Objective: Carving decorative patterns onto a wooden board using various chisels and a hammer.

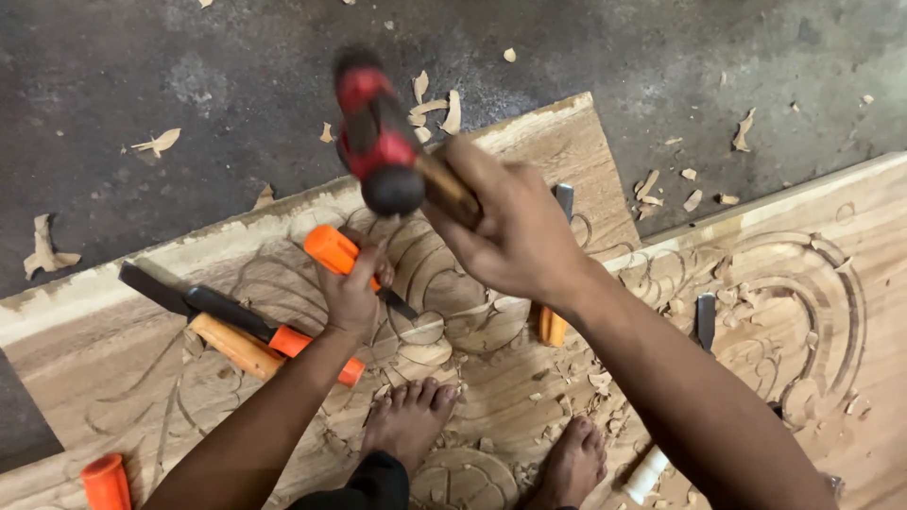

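Note:
My left hand (351,295) grips an orange-handled chisel (333,249), its blade set against the carved floral pattern on a wooden plank (567,142). My right hand (515,227) holds a wooden-handled mallet with a red and black head (380,142), raised just above the chisel's handle and blurred by motion. My two bare feet (411,416) rest on the plank below the hands.
Spare chisels with orange and wooden handles (241,331) lie on the plank at left, another (553,321) under my right wrist, a dark blade (707,319) at right. A second carved panel (812,283) lies at right. Wood chips (156,142) litter the dark floor.

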